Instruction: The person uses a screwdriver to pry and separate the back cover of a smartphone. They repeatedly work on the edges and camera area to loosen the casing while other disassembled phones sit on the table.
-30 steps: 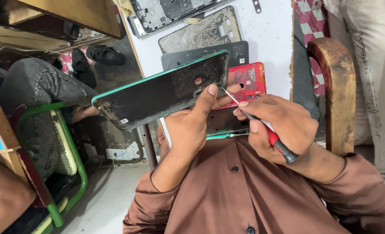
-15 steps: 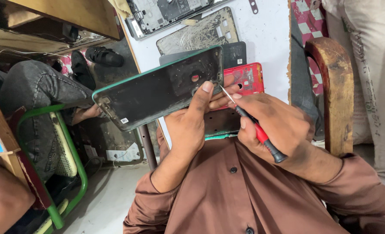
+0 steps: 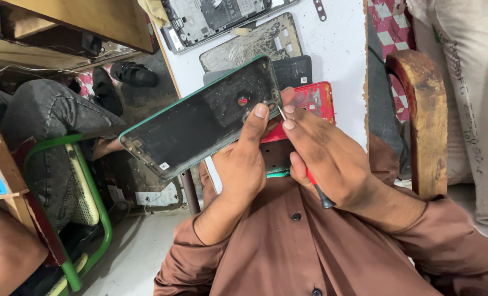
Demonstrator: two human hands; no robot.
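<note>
Left hand point(image 3: 244, 164) grips the green phone back cover point(image 3: 200, 118), thumb pressed on it; right hand point(image 3: 326, 156) just beside pinches a red-handled screwdriver point(image 3: 309, 175), tip at the cover.

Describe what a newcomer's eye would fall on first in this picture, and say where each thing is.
At the centre, the left hand holds up a green-edged phone back cover, its dark inner side facing the camera. The right hand grips a red-handled screwdriver with its tip at the cover's right end. Behind them, a red phone part and other opened phone shells lie on the white table.
</note>
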